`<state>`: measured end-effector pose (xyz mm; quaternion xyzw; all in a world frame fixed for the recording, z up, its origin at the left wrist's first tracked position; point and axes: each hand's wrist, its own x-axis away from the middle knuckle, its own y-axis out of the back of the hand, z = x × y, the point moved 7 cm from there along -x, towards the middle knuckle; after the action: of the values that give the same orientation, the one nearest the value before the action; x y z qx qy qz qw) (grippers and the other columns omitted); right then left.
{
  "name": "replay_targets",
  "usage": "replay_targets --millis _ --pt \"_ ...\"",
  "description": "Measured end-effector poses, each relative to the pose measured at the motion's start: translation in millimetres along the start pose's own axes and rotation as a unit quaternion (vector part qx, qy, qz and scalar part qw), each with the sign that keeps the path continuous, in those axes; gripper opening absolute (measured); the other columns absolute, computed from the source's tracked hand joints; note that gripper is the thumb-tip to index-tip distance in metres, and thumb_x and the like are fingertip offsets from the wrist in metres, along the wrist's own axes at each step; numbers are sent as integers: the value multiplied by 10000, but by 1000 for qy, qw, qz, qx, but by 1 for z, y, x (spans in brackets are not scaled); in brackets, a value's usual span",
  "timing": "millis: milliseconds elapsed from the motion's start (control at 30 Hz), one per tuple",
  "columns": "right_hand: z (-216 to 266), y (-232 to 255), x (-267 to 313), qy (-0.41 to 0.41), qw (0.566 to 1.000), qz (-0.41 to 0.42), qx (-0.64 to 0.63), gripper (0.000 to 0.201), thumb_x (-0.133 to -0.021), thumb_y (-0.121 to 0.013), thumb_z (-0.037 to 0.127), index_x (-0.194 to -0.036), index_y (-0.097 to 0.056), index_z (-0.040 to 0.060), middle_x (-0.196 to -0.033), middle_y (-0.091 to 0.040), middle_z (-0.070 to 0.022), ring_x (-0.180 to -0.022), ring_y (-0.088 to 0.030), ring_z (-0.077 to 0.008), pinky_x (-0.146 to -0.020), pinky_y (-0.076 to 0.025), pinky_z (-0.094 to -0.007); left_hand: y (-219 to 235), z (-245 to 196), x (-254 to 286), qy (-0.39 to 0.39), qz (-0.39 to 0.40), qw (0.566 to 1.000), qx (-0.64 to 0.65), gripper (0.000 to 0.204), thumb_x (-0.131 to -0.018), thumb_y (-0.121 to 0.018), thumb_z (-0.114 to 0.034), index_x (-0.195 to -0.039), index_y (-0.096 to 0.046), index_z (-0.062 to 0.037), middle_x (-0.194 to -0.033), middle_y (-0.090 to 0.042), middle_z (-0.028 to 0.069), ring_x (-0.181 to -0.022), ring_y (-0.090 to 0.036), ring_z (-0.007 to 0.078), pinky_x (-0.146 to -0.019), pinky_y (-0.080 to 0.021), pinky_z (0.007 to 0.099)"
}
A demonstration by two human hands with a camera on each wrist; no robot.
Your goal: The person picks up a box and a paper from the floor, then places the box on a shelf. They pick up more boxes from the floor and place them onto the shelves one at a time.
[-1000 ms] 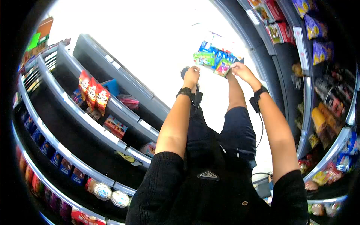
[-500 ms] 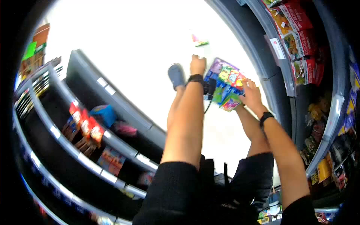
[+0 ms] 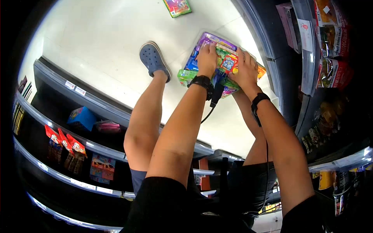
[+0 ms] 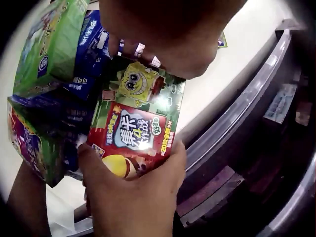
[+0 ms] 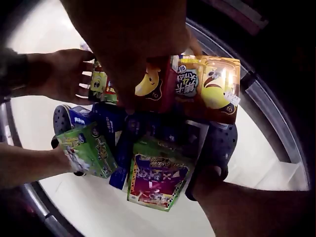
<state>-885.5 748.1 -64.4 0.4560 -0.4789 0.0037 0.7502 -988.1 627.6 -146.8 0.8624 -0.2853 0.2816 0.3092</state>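
My right hand [image 3: 245,72] grips a green and red SpongeBob card box [image 4: 136,106], thumb along one edge and fingers along the opposite one in the left wrist view. My left hand [image 3: 208,60] lies at the box's other end; in the right wrist view its spread fingers reach onto that end. Beside it is an orange card box [image 5: 210,86] with a white price sticker. Under and around these lie a purple box [image 3: 211,38], several dark blue packs [image 5: 111,116], a green box [image 5: 89,150] and a green-edged purple box [image 5: 160,175].
The pile sits on the pale floor by my blue clogs [image 3: 153,58]. Another green-edged box [image 3: 178,7] lies farther off. Low shelving [image 3: 89,93] runs along the left, with red packs [image 3: 64,139] on it. A shelf with hanging bags [image 3: 332,72] borders the right.
I have crouched lower over the pile. The left hand has moved right from beside the pile to the SpongeBob card box, and the right hand has also come onto that box.
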Motion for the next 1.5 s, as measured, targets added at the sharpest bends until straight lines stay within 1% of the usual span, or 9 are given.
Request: replay_targets --millis 200,233,467,600,800,900,1033,1167,1500 --pt "15 29 9 102 988 -105 -39 965 -594 -787 156 -1447 -342 83 -1285 -451 -148 -1239 -436 -354 -994 -442 -428 20 -43 5 61 -16 995 82 397 -920 -568 -395 -890 -703 -23 -1013 -623 226 -935 -594 365 -972 -363 475" --pt "16 39 13 113 985 -122 -47 963 -593 -782 165 -1445 -342 76 -1278 -456 -151 -1225 -446 -355 -988 -443 -427 23 -58 14 93 56 988 110 383 -891 -610 -395 -990 -675 -31 -1083 -588 241 -1041 -545 350 -985 -332 478" --pt "32 102 79 55 950 -86 -296 1005 -591 -820 192 -1449 -319 42 -1235 -462 -202 -1199 -463 -405 -1011 -416 -442 53 -131 104 42 -126 953 272 706 -866 -642 -150 -1410 -240 52 -1393 -375 285 -1307 -378 393 -1106 -274 399" --pt "28 158 152 -25 733 25 -680 629 -884 -682 234 -1392 -404 -11 -1238 -537 -118 -1144 -532 -216 -1011 -405 -312 100 -206 170 2 -56 930 362 597 -926 -549 -81 -1433 -251 23 -1429 -369 260 -1360 -351 338 -1119 -266 371" --pt "21 243 242 41 844 -65 -531 518 -1022 -461 344 -1399 -427 -10 -1312 -538 -155 -1257 -469 -187 -1070 -342 -309 151 -315 294 -144 -26 942 301 416 -977 -423 -146 -1371 -351 -31 -1311 -433 178 -1217 -425 256 -1060 -304 338" --pt "41 268 291 107 744 -86 -654 563 -1021 -471 344 -1445 -331 1 -1261 -556 -174 -1200 -514 -198 -1024 -398 -317 172 -345 339 -195 -35 942 272 359 -996 -391 -189 -1317 -387 -29 -1196 -504 176 -1096 -495 230 -986 -371 329" --pt "50 284 376 162 745 37 -646 506 -1014 -486 358 -1355 -371 4 -1056 -603 -101 -854 -606 -137 -719 -523 -267 187 -348 424 -186 -54 946 258 311 -996 -385 -211 -1241 -426 -23 -1104 -516 198 -1020 -516 252 -924 -404 325" --pt "39 273 447 204 775 96 -590 578 -981 -563 332 -1400 -361 -11 -1257 -552 -137 -1165 -514 -175 -998 -414 -309 175 -305 507 -200 -147 931 269 274 -975 -389 -160 -1208 -437 -23 -1158 -504 142 -1075 -519 229 -969 -392 334" --pt "80 276 591 276 730 77 -621 441 -988 -536 288 -1323 -445 16 -1190 -571 -88 -1017 -577 -134 -866 -483 -271 241 -313 660 -255 -215 913 236 289 -986 -490 -229 -1212 -457 -53 -1092 -564 149 -1025 -565 254 -914 -436 340"
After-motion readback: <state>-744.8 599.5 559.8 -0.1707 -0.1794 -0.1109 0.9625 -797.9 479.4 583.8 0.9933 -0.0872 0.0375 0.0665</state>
